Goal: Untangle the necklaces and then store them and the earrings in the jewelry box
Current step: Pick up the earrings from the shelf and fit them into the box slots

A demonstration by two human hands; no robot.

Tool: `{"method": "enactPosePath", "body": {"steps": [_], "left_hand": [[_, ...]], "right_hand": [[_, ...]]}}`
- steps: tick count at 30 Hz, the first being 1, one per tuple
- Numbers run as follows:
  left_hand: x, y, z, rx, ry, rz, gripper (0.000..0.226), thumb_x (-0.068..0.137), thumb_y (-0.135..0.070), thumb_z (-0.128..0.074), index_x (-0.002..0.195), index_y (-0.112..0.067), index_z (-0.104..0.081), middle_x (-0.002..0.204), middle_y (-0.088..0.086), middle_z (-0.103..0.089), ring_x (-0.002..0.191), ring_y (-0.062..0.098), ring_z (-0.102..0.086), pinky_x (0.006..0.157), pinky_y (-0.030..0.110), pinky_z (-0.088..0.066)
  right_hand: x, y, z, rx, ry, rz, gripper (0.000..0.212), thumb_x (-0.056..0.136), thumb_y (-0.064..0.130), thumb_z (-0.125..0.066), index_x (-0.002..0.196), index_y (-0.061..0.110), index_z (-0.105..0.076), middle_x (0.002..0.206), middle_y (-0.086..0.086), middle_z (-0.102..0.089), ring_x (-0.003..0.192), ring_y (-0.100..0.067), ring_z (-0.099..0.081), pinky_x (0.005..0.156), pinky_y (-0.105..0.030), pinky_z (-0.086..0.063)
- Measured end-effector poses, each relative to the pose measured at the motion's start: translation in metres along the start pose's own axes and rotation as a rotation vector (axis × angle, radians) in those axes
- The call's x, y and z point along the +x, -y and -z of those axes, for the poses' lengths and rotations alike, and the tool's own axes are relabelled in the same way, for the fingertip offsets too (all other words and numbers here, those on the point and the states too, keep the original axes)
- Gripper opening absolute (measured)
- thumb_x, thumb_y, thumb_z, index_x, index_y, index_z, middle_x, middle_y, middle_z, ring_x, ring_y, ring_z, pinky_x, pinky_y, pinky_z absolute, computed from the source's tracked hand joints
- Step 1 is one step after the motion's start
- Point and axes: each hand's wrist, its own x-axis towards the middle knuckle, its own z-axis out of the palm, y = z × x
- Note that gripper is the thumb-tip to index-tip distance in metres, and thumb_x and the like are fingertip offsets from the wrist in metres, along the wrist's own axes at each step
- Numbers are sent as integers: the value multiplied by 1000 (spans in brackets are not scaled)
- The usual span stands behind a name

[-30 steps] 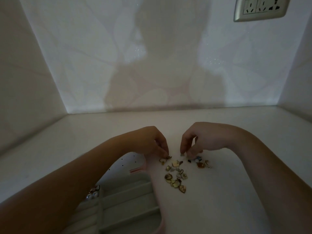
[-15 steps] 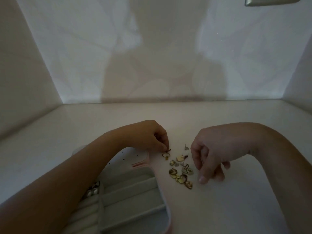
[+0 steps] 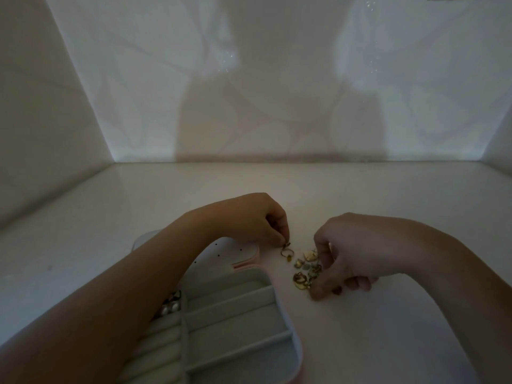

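A small pile of gold earrings [image 3: 304, 270] lies on the white surface between my hands. My left hand [image 3: 263, 220] pinches one gold earring [image 3: 286, 249] just left of the pile, its charm hanging down to the surface. My right hand [image 3: 346, 253] reaches into the right side of the pile with curled fingers; whether it holds a piece is hidden. The open jewelry box [image 3: 235, 322], pink outside with grey-green compartments, lies at the lower left under my left forearm. No necklace is in view.
The box's lid [image 3: 238, 250] with small holes lies flat behind it. Pearl pieces [image 3: 170, 304] sit in the box's left compartment. Walls close the white surface at the back and on both sides.
My right hand moved from the far side of the pile to its right side and reached down into it. My left hand kept its pinch on the earring. The camera tilted down.
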Motion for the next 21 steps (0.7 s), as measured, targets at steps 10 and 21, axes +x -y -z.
{"method": "enactPosePath", "body": {"steps": [10,21], "left_hand": [[2,3,-1,11,-15,-11,18,85,-23,-70,77,-37,-63,69,-19,-62,60,-12,-55,61,9,-39],[-1,4,2,-22,29,-27,16,84,-19,-71,87,-35,-68,77,-20,-64,65,-11,-56,69,11,-42]], "right_hand": [[8,1,2,-27,-131,337,25,70,31,-83,91,35,-71,75,29,-59,66,6,-54,56,-10,-40],[16,-4,1,90,-115,381,11,75,23,-80,79,33,-78,76,13,-73,70,-2,-66,69,-21,-54]]}}
